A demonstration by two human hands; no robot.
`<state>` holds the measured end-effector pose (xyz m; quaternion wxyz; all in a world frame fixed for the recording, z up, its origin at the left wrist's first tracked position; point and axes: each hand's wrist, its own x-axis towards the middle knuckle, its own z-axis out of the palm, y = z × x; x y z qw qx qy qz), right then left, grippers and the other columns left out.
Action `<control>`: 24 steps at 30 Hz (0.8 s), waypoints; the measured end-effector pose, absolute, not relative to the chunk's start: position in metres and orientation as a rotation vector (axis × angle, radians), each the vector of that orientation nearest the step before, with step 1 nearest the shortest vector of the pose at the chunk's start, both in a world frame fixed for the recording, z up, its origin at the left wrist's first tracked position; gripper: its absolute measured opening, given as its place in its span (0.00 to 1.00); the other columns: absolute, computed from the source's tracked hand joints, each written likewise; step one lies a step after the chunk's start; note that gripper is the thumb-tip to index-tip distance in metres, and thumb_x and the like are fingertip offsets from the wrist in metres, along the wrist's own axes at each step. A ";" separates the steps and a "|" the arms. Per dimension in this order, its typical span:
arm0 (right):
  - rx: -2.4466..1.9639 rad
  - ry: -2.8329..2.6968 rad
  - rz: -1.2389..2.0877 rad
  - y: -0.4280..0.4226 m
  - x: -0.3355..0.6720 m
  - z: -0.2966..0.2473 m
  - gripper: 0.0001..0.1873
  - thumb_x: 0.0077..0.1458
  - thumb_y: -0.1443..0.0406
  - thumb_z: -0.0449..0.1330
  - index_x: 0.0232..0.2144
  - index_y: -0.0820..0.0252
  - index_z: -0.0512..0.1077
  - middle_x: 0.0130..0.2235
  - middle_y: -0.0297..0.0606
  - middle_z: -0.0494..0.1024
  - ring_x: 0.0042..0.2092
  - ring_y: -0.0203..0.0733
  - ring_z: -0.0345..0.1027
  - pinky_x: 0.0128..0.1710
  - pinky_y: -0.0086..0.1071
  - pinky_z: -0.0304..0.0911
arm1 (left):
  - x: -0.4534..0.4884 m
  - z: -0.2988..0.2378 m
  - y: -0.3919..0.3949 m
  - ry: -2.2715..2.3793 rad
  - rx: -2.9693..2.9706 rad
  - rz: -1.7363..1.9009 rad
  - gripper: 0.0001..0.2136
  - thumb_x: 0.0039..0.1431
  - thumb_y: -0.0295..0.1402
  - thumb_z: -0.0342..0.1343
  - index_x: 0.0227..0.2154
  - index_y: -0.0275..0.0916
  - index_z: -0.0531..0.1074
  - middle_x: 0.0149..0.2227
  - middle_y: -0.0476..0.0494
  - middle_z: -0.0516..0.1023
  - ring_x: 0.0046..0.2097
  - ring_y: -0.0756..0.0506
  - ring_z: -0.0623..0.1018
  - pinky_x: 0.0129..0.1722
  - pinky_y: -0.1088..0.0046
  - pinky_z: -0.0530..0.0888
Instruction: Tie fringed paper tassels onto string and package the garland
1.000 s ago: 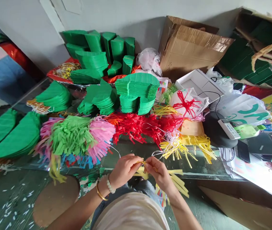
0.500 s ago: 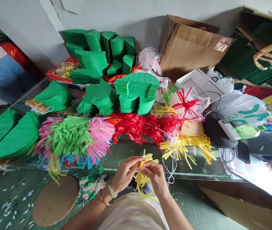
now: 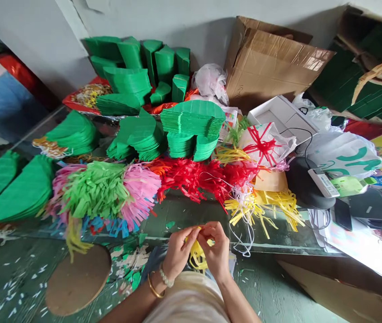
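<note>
Since the yellow fringed paper strip (image 3: 197, 256) looks light, limp and easily torn, it is best held by its uncut band. Left hand (image 3: 178, 252) and right hand (image 3: 215, 246) pinch it closely above the lap, fingertips nearly meeting. Beyond, on the glass table top (image 3: 184, 216), lies red paper fringe (image 3: 191, 179); stacked green paper cutouts (image 3: 193, 117) stand farther back.
</note>
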<state>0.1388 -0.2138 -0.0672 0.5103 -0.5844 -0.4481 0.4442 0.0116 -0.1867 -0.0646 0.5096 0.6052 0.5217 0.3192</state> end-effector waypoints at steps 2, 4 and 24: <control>-1.435 -1.221 1.032 -0.212 0.142 -0.067 0.07 0.55 0.63 0.62 0.36 0.58 0.70 0.30 0.34 0.74 0.30 0.37 0.67 0.31 0.29 0.64 | 0.007 -0.070 -0.184 1.292 1.432 0.785 0.16 0.66 0.43 0.48 0.37 0.38 0.76 0.34 0.43 0.82 0.36 0.45 0.80 0.36 0.74 0.76; -1.469 -1.336 0.986 -0.207 0.145 -0.068 0.09 0.57 0.62 0.61 0.39 0.59 0.73 0.31 0.35 0.73 0.29 0.36 0.65 0.30 0.30 0.63 | 0.002 -0.075 -0.182 1.312 1.433 0.783 0.16 0.67 0.43 0.46 0.34 0.38 0.73 0.26 0.48 0.77 0.29 0.48 0.76 0.30 0.76 0.73; -1.627 -1.653 0.828 -0.072 0.157 -0.177 0.12 0.56 0.60 0.57 0.31 0.59 0.77 0.33 0.41 0.77 0.35 0.43 0.69 0.36 0.33 0.61 | -0.054 -0.089 -0.165 1.413 1.573 0.635 0.12 0.68 0.37 0.44 0.34 0.41 0.71 0.31 0.49 0.80 0.33 0.49 0.79 0.35 0.78 0.72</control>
